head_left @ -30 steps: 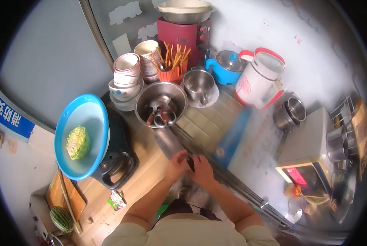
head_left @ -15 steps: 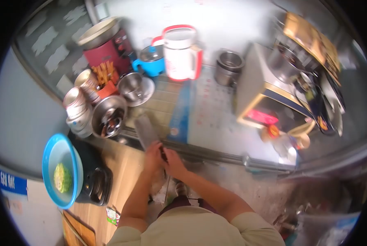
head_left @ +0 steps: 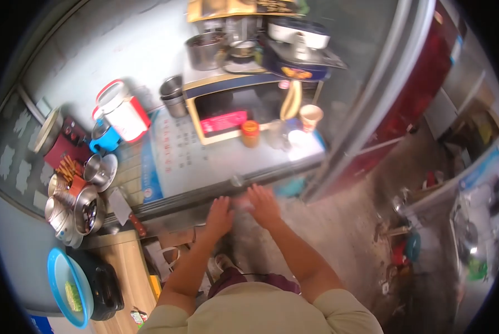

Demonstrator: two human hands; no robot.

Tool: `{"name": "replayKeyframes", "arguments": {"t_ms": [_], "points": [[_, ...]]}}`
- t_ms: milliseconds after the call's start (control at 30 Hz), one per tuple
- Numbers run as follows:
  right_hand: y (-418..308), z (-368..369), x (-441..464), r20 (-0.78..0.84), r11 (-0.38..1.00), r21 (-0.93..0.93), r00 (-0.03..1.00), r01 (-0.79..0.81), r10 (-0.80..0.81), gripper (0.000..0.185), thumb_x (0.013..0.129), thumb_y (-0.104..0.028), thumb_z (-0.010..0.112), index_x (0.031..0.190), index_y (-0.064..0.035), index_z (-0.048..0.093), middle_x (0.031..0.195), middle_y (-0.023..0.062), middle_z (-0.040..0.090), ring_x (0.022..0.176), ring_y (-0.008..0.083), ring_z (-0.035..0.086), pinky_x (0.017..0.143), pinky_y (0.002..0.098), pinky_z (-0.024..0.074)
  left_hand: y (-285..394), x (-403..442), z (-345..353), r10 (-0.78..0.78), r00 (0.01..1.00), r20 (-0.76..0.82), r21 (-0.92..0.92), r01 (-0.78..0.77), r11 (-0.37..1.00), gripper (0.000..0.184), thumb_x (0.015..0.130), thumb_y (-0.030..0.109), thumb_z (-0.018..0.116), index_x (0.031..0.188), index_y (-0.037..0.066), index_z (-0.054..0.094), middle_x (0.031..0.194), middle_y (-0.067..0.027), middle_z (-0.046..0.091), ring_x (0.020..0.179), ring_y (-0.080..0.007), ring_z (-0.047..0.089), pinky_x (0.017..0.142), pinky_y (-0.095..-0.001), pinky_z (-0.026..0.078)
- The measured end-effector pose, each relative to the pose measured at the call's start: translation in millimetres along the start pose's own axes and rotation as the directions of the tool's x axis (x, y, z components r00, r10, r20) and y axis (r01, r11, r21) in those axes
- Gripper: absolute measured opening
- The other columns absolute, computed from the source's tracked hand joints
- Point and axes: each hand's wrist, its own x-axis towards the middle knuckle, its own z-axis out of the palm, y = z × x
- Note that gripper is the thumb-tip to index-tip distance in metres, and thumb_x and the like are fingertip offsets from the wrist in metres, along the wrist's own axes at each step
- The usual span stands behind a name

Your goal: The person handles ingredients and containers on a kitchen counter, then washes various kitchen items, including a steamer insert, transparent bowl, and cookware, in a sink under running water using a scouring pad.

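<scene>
My left hand point(head_left: 220, 216) is held over the front edge of the metal counter point(head_left: 205, 192), fingers apart and nothing seen in it. To its right, my right hand point(head_left: 262, 205) has its fingers spread and is slightly blurred, also with nothing in it. A cleaver point(head_left: 120, 207) with a reddish-brown handle lies at the counter's left front edge, away from both hands. Beside it is a steel bowl point(head_left: 99, 213) with utensils in it.
A toaster oven point(head_left: 189, 88) with pots on top stands behind my hands, an orange-lidded jar point(head_left: 250, 134) before it. At left are a white-and-red jug point(head_left: 125, 116), stacked bowls and a blue basin point(head_left: 55, 278) holding cabbage. A red cabinet point(head_left: 397, 106) is at right.
The view has swung to the right. The cleaver, earlier at my hands, now lies on the counter's left front edge. Both hands have let go and moved right along the edge.
</scene>
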Motion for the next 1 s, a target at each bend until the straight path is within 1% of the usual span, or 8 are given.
{"name": "replayKeyframes", "arguments": {"t_ms": [100,133,233,333,367,467,700,1000], "points": [[77.2,-2.3,-53.3,-0.068,0.945,-0.159,0.958,-0.286,0.278,0.062,0.084,-0.050,0.043,0.133,-0.0135,0.033,0.138,0.0111,0.030,0.127,0.0245,0.030,0.102,0.0396,0.0246,103.1,9.9,18.0,-0.060,0.992,0.111,0.264,0.029,0.964,0.049,0.083,0.023,0.053,0.126,0.002,0.040,0.127,-0.0221,0.042,0.122,-0.0358,0.035,0.102,-0.0405,0.027],[104.0,-16.1,-69.7,0.012,0.892,-0.176,0.905,-0.417,0.426,0.062,0.085,-0.051,0.040,0.133,-0.0137,0.033,0.138,0.0118,0.031,0.126,0.0270,0.031,0.102,0.0397,0.0256,117.0,12.6,29.3,-0.007,0.995,0.099,0.082,-0.001,0.997,0.048,0.083,0.022,0.053,0.124,0.000,0.040,0.126,-0.0230,0.042,0.120,-0.0362,0.037,0.101,-0.0406,0.028],[193.3,-41.0,-130.0,0.395,0.402,0.527,0.635,-0.749,0.664,0.064,0.087,-0.054,0.035,0.132,-0.0074,0.032,0.136,0.0143,0.034,0.124,0.0305,0.032,0.100,0.0388,0.0278,163.9,27.0,74.7,0.155,0.987,0.051,-0.340,-0.129,0.931,0.044,0.083,0.017,0.052,0.122,-0.002,0.041,0.124,-0.0231,0.044,0.118,-0.0350,0.041,0.099,-0.0393,0.032],[217.6,-87.7,-191.1,0.416,-0.559,0.829,0.641,0.025,0.645,0.067,0.089,-0.054,0.031,0.127,0.0007,0.035,0.132,0.0160,0.038,0.121,0.0316,0.037,0.098,0.0399,0.0317,240.4,44.9,114.7,0.303,0.952,0.048,-0.514,-0.236,0.825,0.039,0.085,0.013,0.050,0.122,0.000,0.044,0.124,-0.0201,0.046,0.118,-0.0320,0.042,0.099,-0.0368,0.032],[227.5,-105.7,-210.4,0.374,-0.627,0.760,0.674,0.171,0.637,0.068,0.089,-0.053,0.030,0.122,0.0059,0.037,0.128,0.0176,0.041,0.117,0.0295,0.042,0.096,0.0395,0.0356,274.0,51.3,119.0,0.341,0.938,0.066,-0.583,-0.241,0.776,0.038,0.085,0.011,0.049,0.120,-0.001,0.045,0.123,-0.0204,0.047,0.117,-0.0327,0.043,0.098,-0.0375,0.033],[240.8,-159.8,-265.4,0.321,-0.660,0.639,0.643,0.396,0.696,0.056,0.092,-0.042,0.036,0.121,0.0052,0.038,0.125,0.0179,0.044,0.114,0.0288,0.045,0.094,0.0376,0.0384,360.2,66.3,148.3,0.441,0.887,0.138,-0.710,-0.223,0.669,0.038,0.082,0.000,0.046,0.120,-0.001,0.047,0.121,-0.0198,0.049,0.114,-0.0308,0.047,0.094,-0.0349,0.039],[303.6,-200.1,-373.1,0.027,-0.242,0.753,0.338,0.612,0.941,0.047,0.076,0.016,0.050,0.120,0.0057,0.039,0.117,0.0166,0.049,0.112,0.0251,0.047,0.099,0.0314,0.0369,524.5,84.9,214.7,0.619,0.668,0.413,-0.853,0.046,0.520,0.062,0.075,-0.018,0.041,0.132,0.006,0.035,0.127,-0.0149,0.045,0.112,-0.0226,0.050,0.088,-0.0271,0.044],[457.1,-266.0,-448.7,-0.102,0.121,0.825,-0.064,0.552,0.993,0.036,0.076,0.011,0.057,0.109,0.0042,0.045,0.102,0.0168,0.058,0.095,0.0257,0.059,0.087,0.0325,0.0464,720.0,148.3,307.6,0.801,0.456,0.387,-0.921,0.150,0.360,0.055,0.073,-0.005,0.066,0.123,0.003,0.044,0.103,-0.0166,0.059,0.086,-0.0166,0.061,0.076,-0.0266,0.050]]}}
